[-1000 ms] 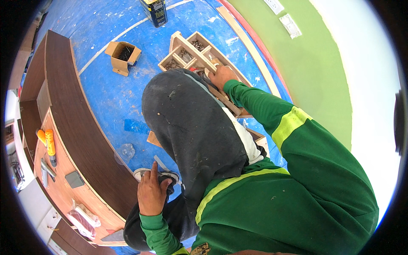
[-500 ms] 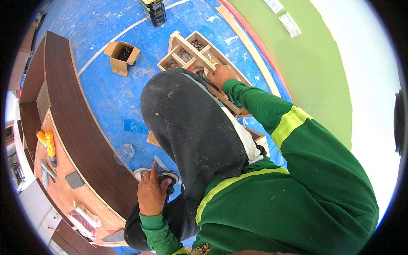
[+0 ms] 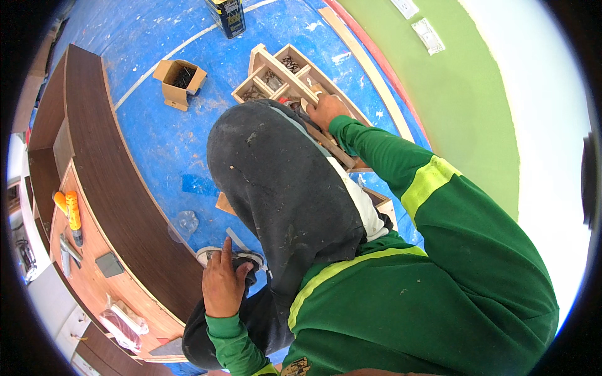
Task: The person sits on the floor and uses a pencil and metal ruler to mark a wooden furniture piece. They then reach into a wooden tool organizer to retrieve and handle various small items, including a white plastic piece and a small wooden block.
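My right hand reaches into a divided wooden toolbox, beside the end of its middle board. Its fingers are curled, and what they hold, if anything, is hidden. Close to it in the box lie a wooden-handled tool and a jumble of other tools, partly covered by my raised knee. Small metal fasteners fill the box's smaller compartments. My left hand is open, its index finger stretched out, resting by my dark trouser leg above a shoe.
A torn cardboard box of dark screws sits on the blue floor covering. A dark wooden cabinet lies at left, carrying a yellow drill. A metal can stands far off; a green wall borders the right.
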### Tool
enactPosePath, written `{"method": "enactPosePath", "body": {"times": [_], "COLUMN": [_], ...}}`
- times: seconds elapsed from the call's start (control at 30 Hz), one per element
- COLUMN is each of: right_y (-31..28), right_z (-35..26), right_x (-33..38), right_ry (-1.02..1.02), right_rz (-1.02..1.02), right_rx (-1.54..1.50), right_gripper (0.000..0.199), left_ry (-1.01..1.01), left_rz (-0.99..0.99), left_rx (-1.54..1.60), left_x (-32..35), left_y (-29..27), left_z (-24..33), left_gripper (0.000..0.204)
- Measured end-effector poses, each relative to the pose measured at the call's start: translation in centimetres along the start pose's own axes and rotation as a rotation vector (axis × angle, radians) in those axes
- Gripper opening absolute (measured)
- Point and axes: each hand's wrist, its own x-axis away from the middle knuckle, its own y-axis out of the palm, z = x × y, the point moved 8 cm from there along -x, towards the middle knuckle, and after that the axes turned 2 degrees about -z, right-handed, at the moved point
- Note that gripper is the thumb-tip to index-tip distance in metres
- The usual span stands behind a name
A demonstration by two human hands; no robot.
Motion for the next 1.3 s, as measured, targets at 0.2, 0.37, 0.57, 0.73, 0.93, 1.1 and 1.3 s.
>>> {"method": "enactPosePath", "body": {"times": [0.2, 0.37, 0.57, 0.73, 0.93, 1.1, 1.3], "right_y": [-0.15, -0.07, 0.02, -0.03, -0.01, -0.26, -0.18], "right_z": [-0.09, -0.04, -0.04, -0.11, -0.04, -0.27, -0.20], "right_x": [0.14, 0.09, -0.01, 0.04, -0.01, 0.20, 0.16], "right_ry": [0.012, 0.030, 0.021, 0.018, 0.012, -0.004, 0.003], "right_rz": [-0.008, -0.034, -0.033, -0.030, -0.023, -0.018, -0.028], "right_rx": [0.004, 0.008, 0.010, 0.003, 0.000, -0.013, 0.004], "right_gripper": [0.059, 0.058, 0.058, 0.057, 0.055, 0.054, 0.053], "left_ry": [-0.039, -0.038, -0.030, -0.020, -0.031, -0.025, -0.009], "left_rz": [-0.073, -0.074, -0.064, -0.057, -0.068, -0.060, -0.039], "left_rx": [0.024, 0.035, 0.039, 0.036, 0.033, 0.037, 0.034], "left_x": [-0.11, -0.17, -0.11, -0.13, -0.22, -0.20, -0.04], "left_y": [0.10, 0.18, 0.02, 0.10, -0.12, -0.18, 0.02], "left_z": [-0.11, -0.20, -0.04, -0.18, 0.04, 0.05, -0.09], "left_gripper": [0.078, 0.078, 0.078, 0.077, 0.077, 0.076, 0.075]}}
